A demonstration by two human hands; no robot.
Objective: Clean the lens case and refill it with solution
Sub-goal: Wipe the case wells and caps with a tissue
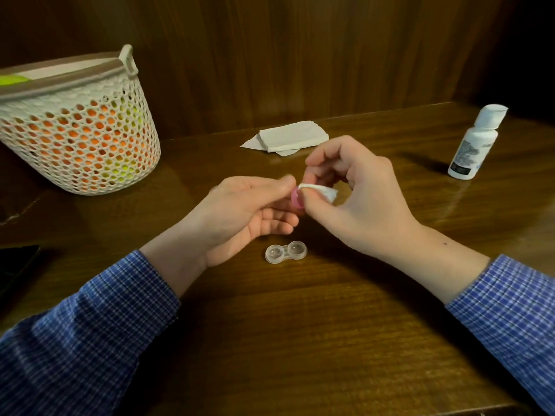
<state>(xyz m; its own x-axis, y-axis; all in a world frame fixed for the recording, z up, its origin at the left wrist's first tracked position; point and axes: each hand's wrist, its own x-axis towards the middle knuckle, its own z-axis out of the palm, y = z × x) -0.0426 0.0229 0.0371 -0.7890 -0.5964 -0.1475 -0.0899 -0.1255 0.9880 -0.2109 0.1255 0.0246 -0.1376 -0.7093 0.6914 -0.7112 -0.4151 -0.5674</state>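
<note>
A clear two-well lens case (286, 251) lies open on the wooden table, both wells without caps. Just above it my left hand (243, 214) pinches a small pink cap (296, 199) between thumb and fingertips. My right hand (354, 199) presses a small folded piece of white tissue (321, 192) against that cap. A white solution bottle (476, 144) with a closed flip cap stands at the far right of the table.
A stack of white tissues (289, 136) lies at the back of the table (300, 325). A white perforated basket (78, 127) holding orange and yellow items stands at the left. A dark flat object (15, 265) lies at the left edge. A wood-panelled wall rises behind.
</note>
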